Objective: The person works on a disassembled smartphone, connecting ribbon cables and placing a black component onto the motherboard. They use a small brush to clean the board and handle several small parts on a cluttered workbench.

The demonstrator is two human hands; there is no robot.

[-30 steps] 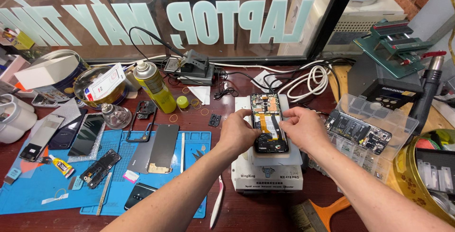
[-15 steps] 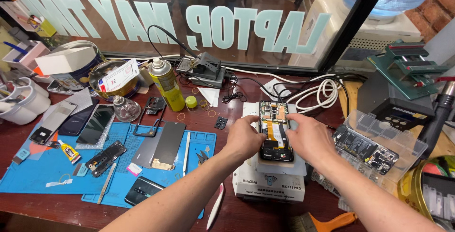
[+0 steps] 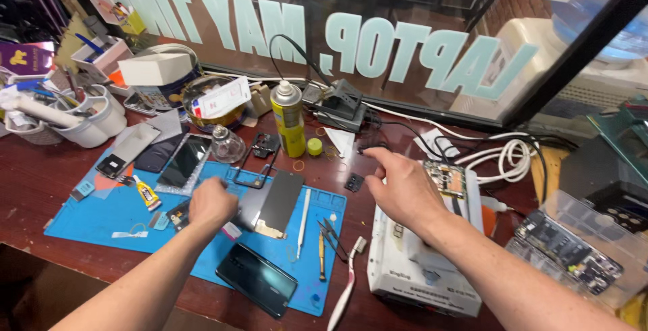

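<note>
Left hand (image 3: 210,204) curled low — right hand (image 3: 403,189) reaching, forefinger out.

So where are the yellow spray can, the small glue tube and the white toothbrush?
Yellow spray can (image 3: 289,120), head view, middle of its body.
Small glue tube (image 3: 147,192), head view, its yellow body.
White toothbrush (image 3: 344,289), head view, its handle.

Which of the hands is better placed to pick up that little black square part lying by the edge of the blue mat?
Probably the right hand: its outstretched fingers hover just beside the small black square part. The left hand rests farther off on the blue mat.
</note>
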